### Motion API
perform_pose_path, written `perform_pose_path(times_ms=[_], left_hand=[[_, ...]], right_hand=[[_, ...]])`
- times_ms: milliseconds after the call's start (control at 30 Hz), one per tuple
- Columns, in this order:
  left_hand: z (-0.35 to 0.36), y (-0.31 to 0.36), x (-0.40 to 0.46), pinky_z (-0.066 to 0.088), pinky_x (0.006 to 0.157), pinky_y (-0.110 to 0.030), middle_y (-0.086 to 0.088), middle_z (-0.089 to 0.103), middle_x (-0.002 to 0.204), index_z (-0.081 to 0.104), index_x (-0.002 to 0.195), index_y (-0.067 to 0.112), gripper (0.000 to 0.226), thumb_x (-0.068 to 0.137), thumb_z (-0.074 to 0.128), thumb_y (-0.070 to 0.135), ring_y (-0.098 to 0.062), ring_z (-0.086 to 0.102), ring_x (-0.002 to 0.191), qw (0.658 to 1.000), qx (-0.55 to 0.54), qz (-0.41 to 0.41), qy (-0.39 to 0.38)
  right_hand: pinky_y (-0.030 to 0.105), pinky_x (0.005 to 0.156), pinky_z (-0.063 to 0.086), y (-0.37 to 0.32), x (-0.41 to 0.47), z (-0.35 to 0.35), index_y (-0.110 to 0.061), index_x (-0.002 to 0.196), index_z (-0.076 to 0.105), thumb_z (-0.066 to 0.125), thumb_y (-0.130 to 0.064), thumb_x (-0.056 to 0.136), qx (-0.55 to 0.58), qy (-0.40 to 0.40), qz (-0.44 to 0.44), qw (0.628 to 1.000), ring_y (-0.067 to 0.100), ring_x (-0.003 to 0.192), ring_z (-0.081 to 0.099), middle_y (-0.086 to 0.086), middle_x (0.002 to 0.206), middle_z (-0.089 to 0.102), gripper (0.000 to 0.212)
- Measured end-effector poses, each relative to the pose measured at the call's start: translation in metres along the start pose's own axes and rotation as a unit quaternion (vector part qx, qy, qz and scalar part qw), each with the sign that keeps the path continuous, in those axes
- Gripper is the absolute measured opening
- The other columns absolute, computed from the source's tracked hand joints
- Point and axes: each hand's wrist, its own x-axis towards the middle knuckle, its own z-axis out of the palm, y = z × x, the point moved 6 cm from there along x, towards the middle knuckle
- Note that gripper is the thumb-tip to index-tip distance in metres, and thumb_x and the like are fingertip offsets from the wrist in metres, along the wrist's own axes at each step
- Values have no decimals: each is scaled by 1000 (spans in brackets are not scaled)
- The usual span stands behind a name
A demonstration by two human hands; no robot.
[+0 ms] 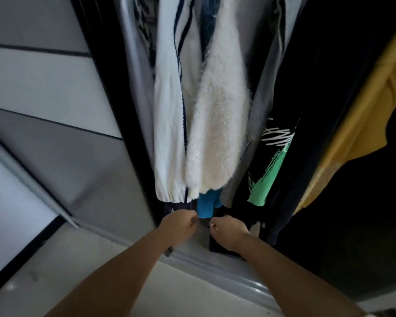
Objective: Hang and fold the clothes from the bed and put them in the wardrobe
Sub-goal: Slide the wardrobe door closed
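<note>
Two hands are reached into the wardrobe (133, 138) under the hanging clothes.

The left hand (178, 227) is curled into a fist just below the white jacket (169, 124); a dark cloth (168, 208) lies beside its knuckles, but whether it is pinched cannot be told. The right hand (229, 232) is curled too, over a dark garment (217, 247) at the wardrobe's near edge; a grip on it cannot be confirmed. Between and just beyond the hands a blue garment (206, 205) is hung, its hem near both fists. Above it a white fleece (217, 124) is seen, with the jacket to its left. To the right a black shirt (272, 161) with green and white print is hung, and a yellow garment (361, 115) at the far right. The sliding-door track (226, 268) is crossed by both forearms.
</note>
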Motion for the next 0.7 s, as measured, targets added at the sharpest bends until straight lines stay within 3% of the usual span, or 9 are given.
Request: perform_pose_path(times_ms=[100,267,433,567,633,700], left_hand=[[-50,-22,-9,46,82,-29,-1,65,111,64,112,24,28,89,48,25,-22,59,106,998,3,-24,57],[-126,-66,-15,47,79,-30,0,64,109,60,114,21,27,90,49,22,-22,61,96,982,-44,-67,171],[-193,-93,-16,49,81,-37,-10,63,109,52,125,11,37,87,53,10,-31,61,98,919,-204,-96,323],[-230,-102,1,50,73,-43,-15,59,101,52,114,6,44,73,43,17,-34,59,93,901,-217,-73,370],[-239,-104,8,51,80,-44,-17,55,112,48,124,5,49,74,47,7,-34,56,101,904,-215,-70,362],[-239,-99,11,47,92,-39,-14,44,127,38,138,9,60,80,51,3,-31,50,113,911,-227,-55,341]], right_hand=[[32,69,44,-46,8,-32,-16,98,58,37,-26,95,-19,37,-30,999,30,95,60,9,107,63,23],[36,79,51,-123,26,-107,-20,114,61,39,-31,96,-21,155,-89,984,28,97,61,6,108,65,30],[33,67,44,-208,34,-190,-13,103,63,43,-24,95,-59,305,-213,926,28,94,59,7,101,64,25],[42,89,44,-271,46,-242,-8,101,70,58,-11,83,-90,377,-327,862,32,105,58,10,106,66,21],[53,97,41,-296,56,-258,-9,95,72,71,-5,70,-173,413,-370,814,33,108,59,13,107,66,26],[65,105,24,-305,70,-267,-11,103,70,72,-7,70,-292,401,-356,792,33,124,50,15,121,60,33]])
